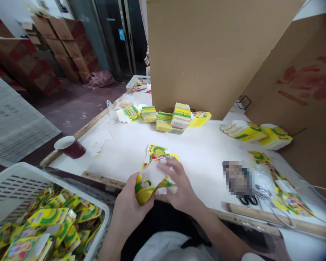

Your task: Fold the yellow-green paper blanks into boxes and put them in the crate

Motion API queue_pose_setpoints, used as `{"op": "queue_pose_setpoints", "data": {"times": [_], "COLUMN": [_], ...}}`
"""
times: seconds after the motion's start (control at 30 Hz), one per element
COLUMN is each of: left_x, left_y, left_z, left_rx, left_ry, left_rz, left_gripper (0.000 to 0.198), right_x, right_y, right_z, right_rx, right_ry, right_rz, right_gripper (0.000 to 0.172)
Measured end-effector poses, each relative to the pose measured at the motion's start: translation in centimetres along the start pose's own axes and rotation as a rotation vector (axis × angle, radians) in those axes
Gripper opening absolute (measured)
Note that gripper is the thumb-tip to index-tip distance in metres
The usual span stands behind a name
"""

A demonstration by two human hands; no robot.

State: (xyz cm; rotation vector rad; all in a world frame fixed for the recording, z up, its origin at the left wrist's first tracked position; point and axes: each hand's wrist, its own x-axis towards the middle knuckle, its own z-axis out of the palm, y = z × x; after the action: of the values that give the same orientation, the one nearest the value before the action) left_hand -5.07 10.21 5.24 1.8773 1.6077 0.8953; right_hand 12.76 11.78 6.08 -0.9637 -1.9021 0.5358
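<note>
Curled snugly round a yellow-and-green carton (145, 195), the left hand (133, 197) has thumb and fingers closed on the card, and I read that as the steadying side. Over on the right hand (179, 185), fingers are half spread across the pale inner face; from my distant seat I cannot tell whether they pinch or only touch. And the carton sits bent between the two, right above the table's near edge, close to the body, where I judge both wrists can work without stretching!

Just left, low down, a white crate (70, 188) is heaped with carton packets (49, 217), parked tight by the table, so I'd say for a short reach. Straight past the knuckles, I have flat printed cartons (159, 150) on the white table (203, 152), probably there to be handy. Off to the left a dark red cup (70, 146) lies tipped near the table's border, well clear of the hands.

Farther out, a row of bundled cards (180, 116) stands in front of a tall cardboard sheet (206, 54), which may serve as a backstop; more yellow cartons (246, 131) lean together on the right. And way back, stacked boxes (70, 43) rise beside dark doors (116, 36), piled, I suspect, to save floor space.
</note>
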Motion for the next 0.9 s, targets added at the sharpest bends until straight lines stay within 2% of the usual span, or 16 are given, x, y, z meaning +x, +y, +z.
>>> {"op": "queue_pose_setpoints", "data": {"times": [0.07,0.1,0.17,0.27,0.37,0.47,0.53,0.63,0.7,0.77,0.9], "left_x": [-0.2,-0.3,-0.6,-0.8,-0.7,-0.7,-0.6,-0.6,-0.5,-0.5,-0.4], "left_y": [0.1,0.2,0.3,0.3,0.3,0.3,0.3,0.0,-0.2,-0.4,-0.4], "left_z": [0.4,0.6,1.1,1.7,2.1,2.1,2.0,1.8,1.8,1.9,2.0], "left_rx": [0.013,0.014,0.013,0.015,0.011,0.020,0.012,-0.028,-0.053,-0.068,-0.060], "left_ry": [0.034,0.032,0.025,0.034,0.057,0.067,0.041,-0.027,-0.033,-0.013,0.044], "left_rz": [0.015,0.044,0.116,0.217,0.289,0.306,0.246,0.079,0.037,0.044,0.015], "left_gripper": [0.053,0.053,0.055,0.066,0.063,0.048,0.041,0.049,0.056,0.057,0.056], "right_x": [0.0,-0.1,-0.2,-0.2,0.2,0.4,0.4,-0.1,-0.4,-0.7,-1.1], "right_y": [0.3,0.5,0.7,0.7,0.6,0.5,0.5,0.3,0.0,-0.2,-0.1], "right_z": [0.3,0.6,1.2,2.0,2.4,2.5,2.3,1.5,1.0,1.0,1.7], "right_rx": [0.212,0.341,0.606,0.875,0.964,0.905,0.799,0.574,0.409,0.274,0.137], "right_ry": [0.089,0.064,-0.080,-0.236,-0.219,-0.156,-0.143,-0.284,-0.403,-0.434,-0.331], "right_rz": [0.189,0.274,0.405,0.517,0.552,0.564,0.521,0.324,0.188,0.130,0.121], "right_gripper": [0.063,0.061,0.049,0.042,0.048,0.054,0.053,0.067,0.073,0.064,0.041]}}
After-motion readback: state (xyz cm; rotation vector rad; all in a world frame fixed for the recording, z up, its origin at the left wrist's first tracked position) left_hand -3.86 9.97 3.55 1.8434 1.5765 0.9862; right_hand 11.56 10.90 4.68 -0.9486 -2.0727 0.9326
